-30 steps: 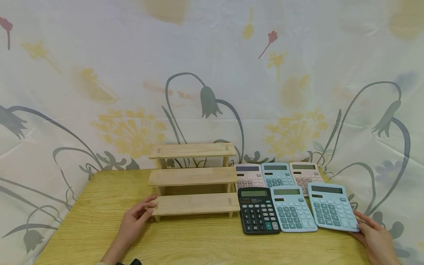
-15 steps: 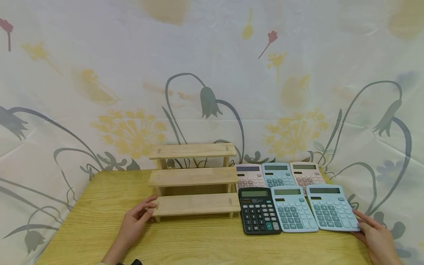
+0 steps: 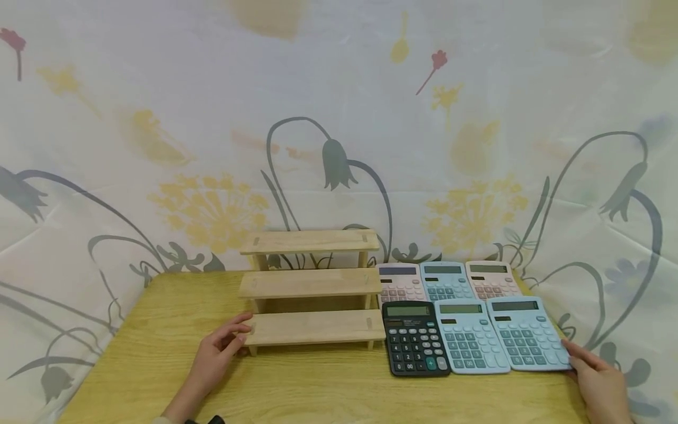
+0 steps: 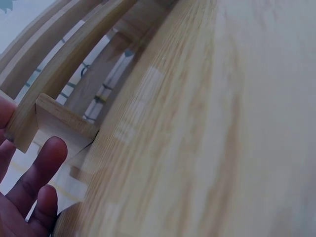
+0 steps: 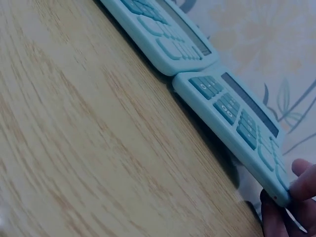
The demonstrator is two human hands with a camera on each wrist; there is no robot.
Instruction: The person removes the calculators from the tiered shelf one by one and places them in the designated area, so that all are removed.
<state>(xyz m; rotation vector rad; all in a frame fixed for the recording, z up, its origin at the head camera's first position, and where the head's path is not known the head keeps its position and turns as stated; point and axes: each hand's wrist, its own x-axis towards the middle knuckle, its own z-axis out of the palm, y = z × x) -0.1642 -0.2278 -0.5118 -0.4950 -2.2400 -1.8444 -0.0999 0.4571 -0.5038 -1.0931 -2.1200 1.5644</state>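
A three-tier wooden step stand (image 3: 315, 327) stands on the table. My left hand (image 3: 214, 353) holds the left end of its lowest board, finger and thumb at the board's corners; lower fingers (image 4: 42, 165) spread beside the leg in the left wrist view. My right hand (image 3: 601, 380) pinches the lower right corner of a light blue calculator (image 3: 527, 338), thumb and fingers at its edge. That corner is raised off the table in the right wrist view, and the calculator's left side meets a second light blue calculator (image 3: 468, 341).
A black calculator (image 3: 415, 341) lies between the stand and the blue ones. Behind, a row holds a pink calculator (image 3: 399, 282), a blue calculator (image 3: 445, 281) and another pink calculator (image 3: 489, 280). A flower-printed cloth (image 3: 339, 88) hangs behind the wooden table (image 3: 328, 391).
My right hand has moved the light blue calculator left and lower, closing the gap to its neighbour. My left hand has stayed at the stand.
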